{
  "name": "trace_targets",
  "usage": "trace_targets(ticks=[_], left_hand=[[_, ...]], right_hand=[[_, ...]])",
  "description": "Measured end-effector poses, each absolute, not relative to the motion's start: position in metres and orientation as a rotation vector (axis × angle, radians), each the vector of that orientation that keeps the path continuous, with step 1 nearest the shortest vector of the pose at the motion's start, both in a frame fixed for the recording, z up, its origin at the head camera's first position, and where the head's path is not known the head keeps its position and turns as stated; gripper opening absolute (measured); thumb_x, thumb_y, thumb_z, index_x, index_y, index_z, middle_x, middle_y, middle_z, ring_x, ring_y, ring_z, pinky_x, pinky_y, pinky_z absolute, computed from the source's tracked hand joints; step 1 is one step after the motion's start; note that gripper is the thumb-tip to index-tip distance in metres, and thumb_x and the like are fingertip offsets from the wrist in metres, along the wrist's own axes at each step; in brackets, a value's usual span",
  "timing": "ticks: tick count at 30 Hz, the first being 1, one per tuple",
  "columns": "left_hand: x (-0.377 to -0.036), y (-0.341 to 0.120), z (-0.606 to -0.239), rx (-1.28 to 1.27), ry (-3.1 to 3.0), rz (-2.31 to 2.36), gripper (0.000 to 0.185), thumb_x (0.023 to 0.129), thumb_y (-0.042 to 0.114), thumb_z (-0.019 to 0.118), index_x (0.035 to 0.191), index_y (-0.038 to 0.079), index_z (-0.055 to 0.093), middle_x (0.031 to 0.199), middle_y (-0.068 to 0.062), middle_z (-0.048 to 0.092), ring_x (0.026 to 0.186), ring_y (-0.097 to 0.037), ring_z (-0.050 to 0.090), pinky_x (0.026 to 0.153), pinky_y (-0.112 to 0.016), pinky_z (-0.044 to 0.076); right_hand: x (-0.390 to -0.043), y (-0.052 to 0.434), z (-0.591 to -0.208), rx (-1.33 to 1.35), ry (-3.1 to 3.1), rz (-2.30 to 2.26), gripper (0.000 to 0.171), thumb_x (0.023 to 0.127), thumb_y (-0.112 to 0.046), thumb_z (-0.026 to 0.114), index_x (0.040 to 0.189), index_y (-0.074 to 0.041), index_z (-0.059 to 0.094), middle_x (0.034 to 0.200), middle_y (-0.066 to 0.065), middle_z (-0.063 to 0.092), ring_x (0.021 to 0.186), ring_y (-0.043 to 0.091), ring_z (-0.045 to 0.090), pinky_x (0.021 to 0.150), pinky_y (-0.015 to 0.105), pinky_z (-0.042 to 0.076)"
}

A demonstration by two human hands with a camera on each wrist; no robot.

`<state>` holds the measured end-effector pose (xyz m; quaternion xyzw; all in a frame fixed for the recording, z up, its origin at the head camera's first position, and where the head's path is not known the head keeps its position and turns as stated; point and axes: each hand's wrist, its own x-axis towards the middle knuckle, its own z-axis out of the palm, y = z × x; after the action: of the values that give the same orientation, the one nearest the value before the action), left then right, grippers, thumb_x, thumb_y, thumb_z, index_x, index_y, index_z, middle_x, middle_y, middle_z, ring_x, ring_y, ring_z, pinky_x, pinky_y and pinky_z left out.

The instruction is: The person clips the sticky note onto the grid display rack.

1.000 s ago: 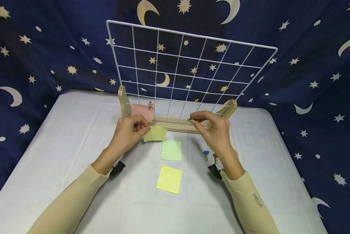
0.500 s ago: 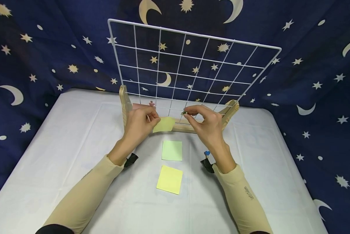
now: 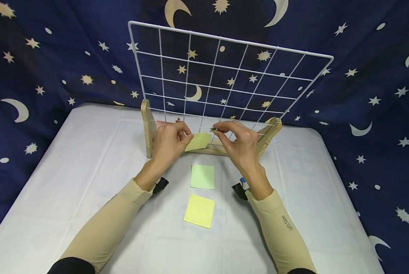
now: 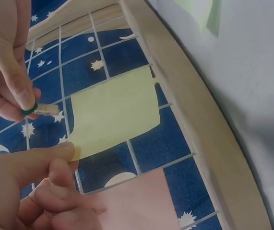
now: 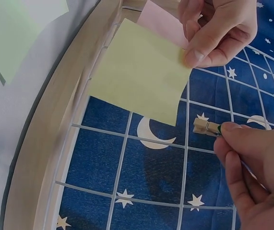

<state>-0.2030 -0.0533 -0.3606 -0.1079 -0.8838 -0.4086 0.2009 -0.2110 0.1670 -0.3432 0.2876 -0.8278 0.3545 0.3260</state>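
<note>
Now the left hand (image 3: 170, 141) pinches the yellow note (image 3: 198, 141) at frame centre against the grid (image 3: 225, 76), right hand (image 3: 240, 144) pinches a peg (image 5: 205, 127) w/ jaws closed, so the note may slip if the peg misses the wire.

Both my forearms reach forward, hands raised side by side. My left hand (image 3: 168, 141) has thumb and forefinger pinched together, the other fingers curled. My right hand (image 3: 240, 144) pinches at its fingertips (image 5: 230, 128), wrist bent slightly down.
</note>
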Motion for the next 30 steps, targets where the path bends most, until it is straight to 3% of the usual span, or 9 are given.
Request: trace_targets(ticks=[3,7,10,14,21,30], left_hand=[[-0.204,-0.052,-0.362,-0.273,-2.474,-1.161,0.009,0.086,0.011,0.085,0.082,0.011,0.077,0.063,-0.002,0.063,0.06,-0.019,0.058,0.059,-0.035,0.043],[-0.206,-0.05,-0.364,-0.272,-2.444,-1.15,0.01,0.086,0.011,0.086,0.08,0.011,0.078,0.06,-0.001,0.062,0.061,-0.021,0.058,0.077,-0.039,0.044],[-0.208,-0.049,-0.364,-0.287,-2.415,-1.146,0.01,0.086,0.012,0.085,0.08,0.012,0.078,0.059,-0.002,0.062,0.06,-0.022,0.058,0.082,-0.041,0.043],[-0.21,-0.047,-0.364,-0.29,-2.393,-1.152,0.009,0.086,0.011,0.086,0.081,0.011,0.079,0.059,-0.003,0.061,0.059,-0.022,0.058,0.071,-0.04,0.043],[-0.21,-0.046,-0.364,-0.276,-2.382,-1.124,0.007,0.085,0.013,0.088,0.082,0.012,0.081,0.057,-0.002,0.06,0.06,-0.023,0.057,0.082,-0.044,0.044],[-0.211,-0.046,-0.366,-0.278,-2.362,-1.112,0.007,0.085,0.014,0.089,0.082,0.013,0.082,0.057,-0.002,0.061,0.058,-0.021,0.057,0.086,-0.046,0.043]], right_hand=[[-0.212,0.166,-0.344,0.752,-2.162,0.929,0.015,0.086,-0.003,0.086,0.099,-0.008,0.082,0.091,0.005,0.081,0.08,0.019,0.077,0.075,0.039,0.06],[-0.214,0.164,-0.346,0.761,-2.159,0.933,0.014,0.086,-0.001,0.085,0.099,-0.007,0.081,0.091,0.006,0.081,0.081,0.02,0.077,0.075,0.039,0.061],[-0.215,0.163,-0.347,0.765,-2.166,0.925,0.015,0.086,0.0,0.085,0.099,-0.007,0.081,0.092,0.006,0.081,0.081,0.02,0.077,0.075,0.037,0.061],[-0.217,0.161,-0.348,0.762,-2.166,0.912,0.014,0.086,-0.001,0.085,0.098,-0.007,0.081,0.091,0.006,0.081,0.081,0.019,0.077,0.075,0.035,0.06],[-0.219,0.158,-0.351,0.77,-2.147,0.877,0.014,0.085,0.001,0.085,0.097,-0.006,0.081,0.089,0.007,0.08,0.079,0.02,0.076,0.074,0.036,0.06],[-0.221,0.156,-0.354,0.766,-2.163,0.849,0.014,0.086,0.001,0.084,0.097,-0.006,0.081,0.089,0.008,0.08,0.078,0.021,0.076,0.072,0.038,0.061]])
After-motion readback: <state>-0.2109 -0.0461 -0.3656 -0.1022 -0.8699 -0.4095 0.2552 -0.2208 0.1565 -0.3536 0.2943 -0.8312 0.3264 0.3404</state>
